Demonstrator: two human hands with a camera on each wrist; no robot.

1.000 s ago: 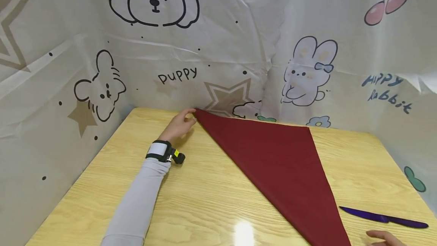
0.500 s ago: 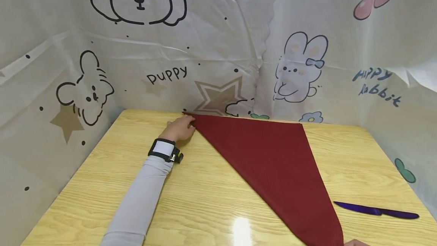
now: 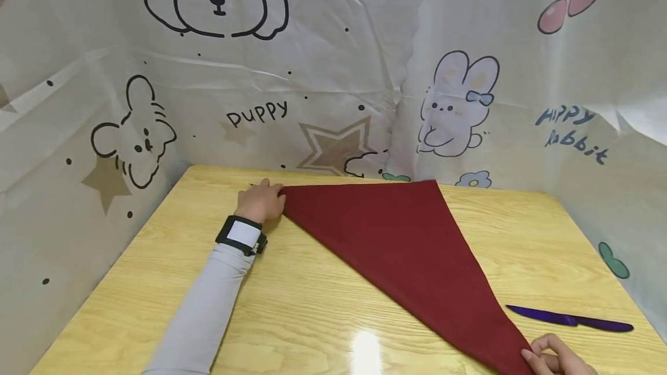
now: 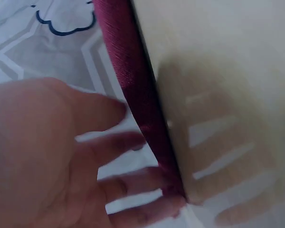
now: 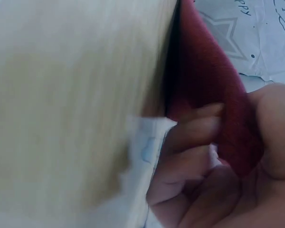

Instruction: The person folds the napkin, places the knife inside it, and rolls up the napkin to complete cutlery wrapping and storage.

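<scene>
A dark red cloth, folded into a triangle, lies on the wooden table with its long folded edge running from back left to front right. At its far left corner my left hand rests palm down. The left wrist view has those fingers spread and fairly straight, their tips at the cloth's edge. My right hand pinches the near right corner between thumb and curled fingers. Up close in the right wrist view, that cloth corner is lifted and bent between thumb and fingers.
A purple knife lies on the table to the right of the cloth, blade pointing left, just beyond my right hand. A white printed sheet with cartoon animals walls the table at the back and both sides.
My left hand has gone onto the far left corner and shifted left. My right hand has come up into view gripping the near corner. The cloth's back right corner has slid left.
</scene>
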